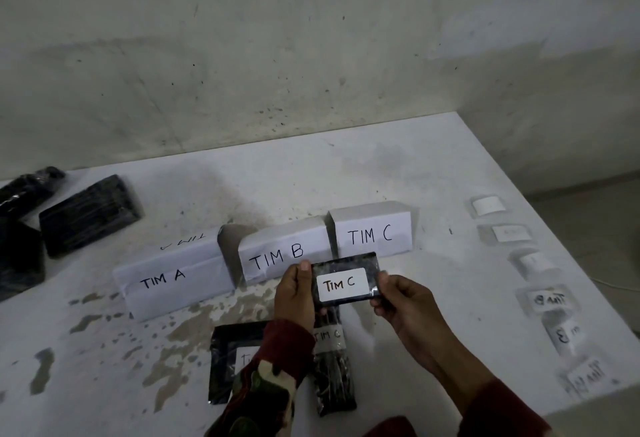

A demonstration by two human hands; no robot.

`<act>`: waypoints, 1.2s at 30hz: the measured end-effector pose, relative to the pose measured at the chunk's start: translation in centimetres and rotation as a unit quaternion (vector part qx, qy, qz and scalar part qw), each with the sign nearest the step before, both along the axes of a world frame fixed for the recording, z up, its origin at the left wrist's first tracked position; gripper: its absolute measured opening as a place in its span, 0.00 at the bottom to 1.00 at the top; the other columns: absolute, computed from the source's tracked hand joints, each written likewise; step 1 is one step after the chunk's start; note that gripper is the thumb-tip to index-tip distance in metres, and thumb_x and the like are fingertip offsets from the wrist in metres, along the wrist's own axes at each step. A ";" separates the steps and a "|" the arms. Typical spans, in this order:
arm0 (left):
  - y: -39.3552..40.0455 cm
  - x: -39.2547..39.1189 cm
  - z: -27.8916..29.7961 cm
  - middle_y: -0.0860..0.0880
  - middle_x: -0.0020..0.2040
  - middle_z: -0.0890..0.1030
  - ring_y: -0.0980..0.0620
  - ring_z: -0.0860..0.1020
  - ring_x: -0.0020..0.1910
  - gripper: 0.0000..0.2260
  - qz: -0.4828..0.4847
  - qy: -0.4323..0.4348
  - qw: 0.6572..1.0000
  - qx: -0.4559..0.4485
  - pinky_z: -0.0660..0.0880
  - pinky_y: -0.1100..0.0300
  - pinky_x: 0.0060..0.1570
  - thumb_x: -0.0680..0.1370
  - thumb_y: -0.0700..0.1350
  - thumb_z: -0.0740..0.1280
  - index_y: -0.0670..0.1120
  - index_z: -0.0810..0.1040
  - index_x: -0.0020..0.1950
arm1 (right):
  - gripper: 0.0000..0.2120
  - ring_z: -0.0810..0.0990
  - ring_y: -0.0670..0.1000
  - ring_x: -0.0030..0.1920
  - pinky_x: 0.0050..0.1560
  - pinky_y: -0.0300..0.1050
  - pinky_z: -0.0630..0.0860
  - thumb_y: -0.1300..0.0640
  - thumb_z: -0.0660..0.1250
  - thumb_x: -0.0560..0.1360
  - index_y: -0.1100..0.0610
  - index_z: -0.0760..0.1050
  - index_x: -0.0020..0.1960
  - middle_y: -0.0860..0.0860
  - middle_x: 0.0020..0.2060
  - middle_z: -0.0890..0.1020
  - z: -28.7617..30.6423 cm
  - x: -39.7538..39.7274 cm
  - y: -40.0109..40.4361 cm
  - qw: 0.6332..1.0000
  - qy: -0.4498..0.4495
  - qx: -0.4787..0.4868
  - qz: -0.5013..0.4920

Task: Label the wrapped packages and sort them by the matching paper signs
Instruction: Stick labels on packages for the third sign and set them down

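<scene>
On the white table, three folded paper signs reading TIM A, TIM B and TIM C stand in a row. Just near of the TIM C sign, a black wrapped package labelled TIM C is held above the table. The left hand and right hand pinch its left and right ends, thumbs on top.

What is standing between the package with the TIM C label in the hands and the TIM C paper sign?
Nothing visible. The labelled package, held by the left hand and the right hand, is just in front of the TIM C sign. Only bare table shows at the sign's foot.
</scene>
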State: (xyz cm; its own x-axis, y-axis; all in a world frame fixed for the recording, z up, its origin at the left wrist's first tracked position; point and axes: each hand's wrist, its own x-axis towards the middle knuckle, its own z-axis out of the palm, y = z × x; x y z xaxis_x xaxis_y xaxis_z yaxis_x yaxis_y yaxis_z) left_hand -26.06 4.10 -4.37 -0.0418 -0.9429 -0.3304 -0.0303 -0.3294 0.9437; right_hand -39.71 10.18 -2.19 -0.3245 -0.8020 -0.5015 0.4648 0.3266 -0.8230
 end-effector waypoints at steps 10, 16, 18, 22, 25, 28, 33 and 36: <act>0.5 0.2 0.7 0.44 0.36 0.80 0.49 0.77 0.34 0.05 -0.045 0.034 0.998 0.013 0.75 0.58 0.31 0.75 0.43 0.66 0.44 0.73 0.41 | 0.12 0.72 0.49 0.30 0.30 0.37 0.72 0.59 0.61 0.77 0.66 0.76 0.40 0.54 0.30 0.78 0.1 0.1 0.4 0.995 0.099 0.006 0.004; 1.2 -0.5 0.5 0.45 0.29 0.74 0.49 0.72 0.26 0.12 -0.047 0.021 0.999 0.005 0.71 0.64 0.22 0.78 0.43 0.61 0.44 0.71 0.34 | 0.08 0.83 0.48 0.39 0.40 0.41 0.79 0.52 0.68 0.73 0.57 0.79 0.44 0.52 0.39 0.84 0.5 1.0 -0.5 0.976 0.208 0.019 0.069; 1.2 -0.6 0.4 0.44 0.27 0.72 0.49 0.70 0.24 0.14 -0.035 0.020 0.999 0.006 0.69 0.65 0.20 0.79 0.44 0.60 0.43 0.69 0.33 | 0.04 0.84 0.48 0.41 0.44 0.44 0.81 0.54 0.69 0.72 0.55 0.79 0.42 0.51 0.39 0.85 0.5 1.3 -0.7 0.974 0.218 0.014 0.053; 1.1 -0.4 0.4 0.43 0.30 0.76 0.49 0.75 0.26 0.14 -0.025 0.034 0.999 0.026 0.73 0.62 0.23 0.80 0.45 0.58 0.42 0.71 0.36 | 0.07 0.83 0.41 0.36 0.35 0.32 0.78 0.55 0.65 0.75 0.53 0.77 0.39 0.47 0.35 0.84 0.1 1.7 -0.6 0.971 0.237 -0.006 0.033; 1.2 -0.3 0.3 0.48 0.26 0.77 0.55 0.76 0.22 0.15 -0.021 0.042 0.998 0.040 0.71 0.65 0.20 0.80 0.46 0.56 0.42 0.71 0.36 | 0.10 0.83 0.41 0.35 0.33 0.31 0.77 0.54 0.63 0.76 0.56 0.77 0.39 0.48 0.35 0.83 0.1 2.1 -0.6 0.974 0.223 0.001 0.031; 1.3 -0.3 0.2 0.50 0.25 0.78 0.56 0.75 0.22 0.15 -0.005 0.052 0.997 0.048 0.71 0.65 0.21 0.80 0.47 0.55 0.43 0.71 0.37 | 0.15 0.82 0.45 0.36 0.39 0.39 0.77 0.53 0.61 0.77 0.65 0.76 0.43 0.57 0.37 0.83 0.1 2.0 -0.7 0.978 0.204 0.019 0.044; 1.2 -0.2 0.2 0.58 0.22 0.72 0.63 0.69 0.22 0.18 0.015 -0.048 0.999 -0.005 0.67 0.72 0.24 0.65 0.49 0.76 0.50 0.66 0.29 | 0.16 0.80 0.49 0.37 0.39 0.42 0.76 0.50 0.57 0.78 0.60 0.76 0.42 0.55 0.36 0.81 0.5 2.1 -0.8 0.974 0.207 0.005 0.088; 1.0 0.0 0.0 0.56 0.26 0.74 0.57 0.74 0.28 0.18 0.023 -0.043 0.999 0.011 0.73 0.62 0.30 0.66 0.48 0.76 0.49 0.66 0.29 | 0.11 0.81 0.41 0.33 0.30 0.32 0.73 0.52 0.60 0.78 0.55 0.77 0.42 0.48 0.32 0.83 0.3 2.2 -0.7 0.976 0.196 -0.008 0.100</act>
State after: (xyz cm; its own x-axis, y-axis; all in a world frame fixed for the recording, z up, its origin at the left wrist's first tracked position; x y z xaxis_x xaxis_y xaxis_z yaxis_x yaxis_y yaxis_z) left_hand -26.02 5.09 -4.35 0.0307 -0.9356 -0.3518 -0.0958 -0.3531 0.9307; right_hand -37.48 9.45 -1.84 -0.3258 -0.8750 -0.3582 0.0428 0.3648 -0.9301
